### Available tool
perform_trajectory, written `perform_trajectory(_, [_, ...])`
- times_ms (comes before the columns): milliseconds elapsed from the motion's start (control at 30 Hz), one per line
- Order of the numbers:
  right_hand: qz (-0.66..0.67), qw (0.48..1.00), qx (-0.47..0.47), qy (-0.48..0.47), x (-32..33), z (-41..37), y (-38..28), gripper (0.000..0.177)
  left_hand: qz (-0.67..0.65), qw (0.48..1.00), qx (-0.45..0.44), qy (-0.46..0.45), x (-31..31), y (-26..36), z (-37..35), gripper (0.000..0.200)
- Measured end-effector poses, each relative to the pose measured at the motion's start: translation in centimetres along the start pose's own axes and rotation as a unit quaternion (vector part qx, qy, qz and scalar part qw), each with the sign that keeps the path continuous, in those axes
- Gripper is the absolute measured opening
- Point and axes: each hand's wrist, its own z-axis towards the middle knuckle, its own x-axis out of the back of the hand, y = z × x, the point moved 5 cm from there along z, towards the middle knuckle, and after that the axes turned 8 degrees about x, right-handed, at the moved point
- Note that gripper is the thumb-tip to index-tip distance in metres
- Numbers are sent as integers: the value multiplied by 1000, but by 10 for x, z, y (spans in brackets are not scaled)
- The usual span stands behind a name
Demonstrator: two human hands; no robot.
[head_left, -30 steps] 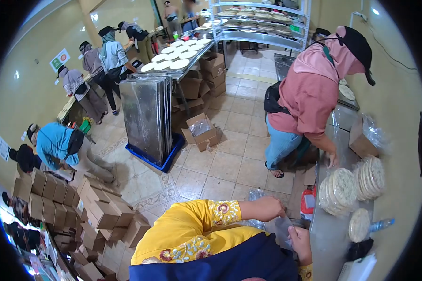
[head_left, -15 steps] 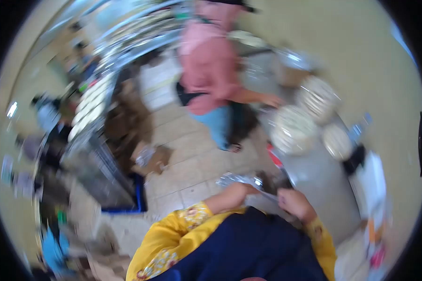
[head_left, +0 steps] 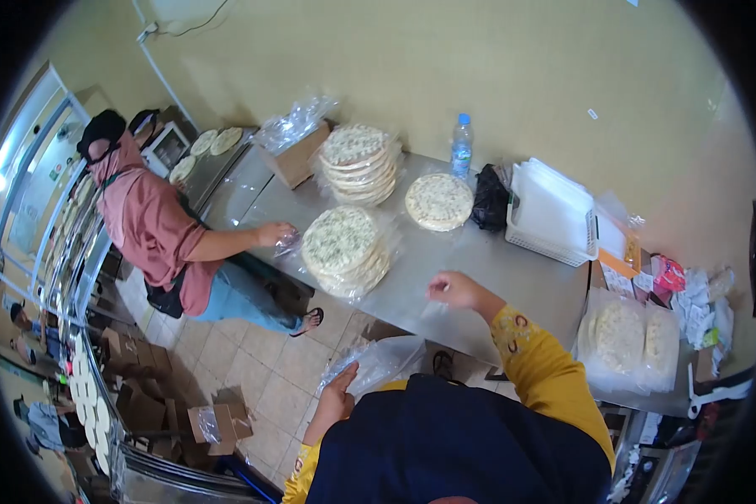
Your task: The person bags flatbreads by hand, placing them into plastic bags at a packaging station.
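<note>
My left hand (head_left: 336,399) is low in front of my apron, its fingers closed against a clear plastic bag (head_left: 382,363) that hangs open beside it. Over the near edge of the steel table (head_left: 479,315), my right hand (head_left: 458,291) has its fingers curled in a pinch. Whatever sits between those fingertips is too faint to name. Closest to that hand are a stack of bagged round flat pizzas (head_left: 342,239) and a smaller stack of pizzas (head_left: 438,202). Behind them rises a taller stack of bagged pizzas (head_left: 359,147).
A co-worker (head_left: 155,223) in a pink top reaches across the table from the left. Along the wall stand a cardboard box with plastic bags (head_left: 292,158), a water bottle (head_left: 462,147), a black bag (head_left: 490,199) and a white basket (head_left: 554,210). Bagged flatbreads (head_left: 617,336) lie at right.
My view has swung toward the table and wall. My hands, close together at the plastic earlier, are now apart: the right over the table, the left still with the bag.
</note>
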Motion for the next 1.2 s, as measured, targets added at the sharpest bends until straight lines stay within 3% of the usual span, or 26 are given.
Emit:
perform_trajectory(33, [72,993,-77,54,22,13,16,36,-18,999,31,5,-1,1,6,67])
perform_trajectory(100, [79,966,-99,224,65,47,60,34,-40,996,76,20,0,8,14,67])
perform_trajectory(167, [-20,954,-95,283,108,87,112,33,-47,993,103,39,4,19,20,67])
perform_trajectory(267, [-70,922,-173,338,149,133,176,34,-38,988,144,52,13,38,29,66])
perform_trajectory(400, [24,880,-237,411,150,152,195,39,-49,977,192,78,18,46,33,66])
perform_trajectory(500, [175,824,-154,516,140,158,199,38,-67,965,234,98,19,55,32,66])
perform_trajectory(633, [325,787,-150,502,135,171,191,37,-63,956,268,104,26,62,32,66])
perform_trajectory(800, [565,671,-131,462,124,182,157,48,-48,948,288,128,38,68,33,67])
perform_trajectory(900, [664,670,-56,328,117,203,170,46,-67,939,304,148,48,83,34,66])
perform_trajectory(1000, [628,704,6,330,120,191,152,44,-62,946,281,147,59,86,30,65])
perform_trajectory(1100, [627,731,40,265,120,176,140,46,-84,952,256,147,65,97,25,65])
perform_trajectory(1200, [599,756,57,259,127,116,87,47,-110,961,216,136,73,97,20,66])
